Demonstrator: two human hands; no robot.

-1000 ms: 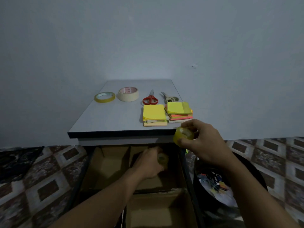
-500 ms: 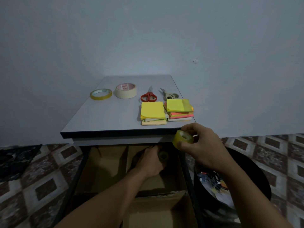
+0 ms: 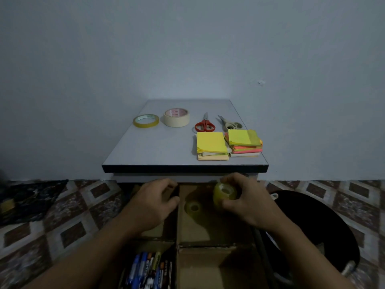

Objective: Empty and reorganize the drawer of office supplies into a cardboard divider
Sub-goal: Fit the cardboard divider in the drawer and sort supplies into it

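Your left hand [image 3: 154,203] hung with curled fingers [image 3: 166,184] over the back left cell of the divider [image 3: 208,245], hiding what lay beneath, so I could not tell whether it gripped anything; below it, pens [image 3: 145,270] ran out of view. A pale roll [image 3: 192,207] lay in the back right cell, and over that cell your right hand [image 3: 250,205] pinched a yellow tape [image 3: 225,193]. The desk [image 3: 166,151] carried a thin ring [image 3: 145,120], masking tape [image 3: 176,117], red scissors [image 3: 205,125], grey scissors [image 3: 230,124] and notes [image 3: 229,144]; a dark bin [image 3: 323,222] sat right.

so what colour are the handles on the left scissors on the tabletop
Red, on the left scissors; the head view shows it clearly.
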